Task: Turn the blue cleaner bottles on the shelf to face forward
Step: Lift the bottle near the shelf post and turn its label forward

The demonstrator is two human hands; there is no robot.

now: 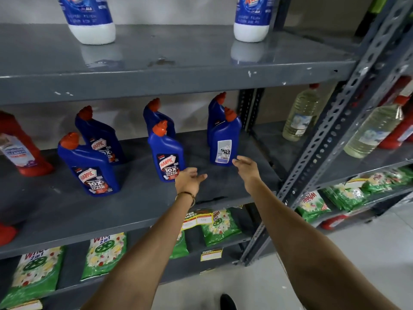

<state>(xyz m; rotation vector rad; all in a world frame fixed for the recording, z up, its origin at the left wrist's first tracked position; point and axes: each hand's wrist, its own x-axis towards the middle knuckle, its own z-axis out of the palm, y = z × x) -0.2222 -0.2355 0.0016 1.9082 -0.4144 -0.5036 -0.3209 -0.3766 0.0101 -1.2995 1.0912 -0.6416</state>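
Note:
Several blue cleaner bottles with red caps stand on the grey middle shelf (138, 204). The front left bottle (89, 168), the one behind it (100, 137) and the front middle bottle (166, 157) show their front labels. The front right bottle (224, 142) shows its white back label. Two more bottles (156, 117) (214, 108) stand behind, labels hidden. My left hand (188, 181) is open, just right of the front middle bottle's base. My right hand (247, 168) is open, its fingertips just below the front right bottle's base.
Red bottles (20, 148) stand at the shelf's left end. White and blue bottles (91, 19) sit on the shelf above. Green detergent packs (105, 253) fill the shelf below. A perforated grey upright (321, 148) rises on the right, with clear liquid bottles (301, 117) beyond it.

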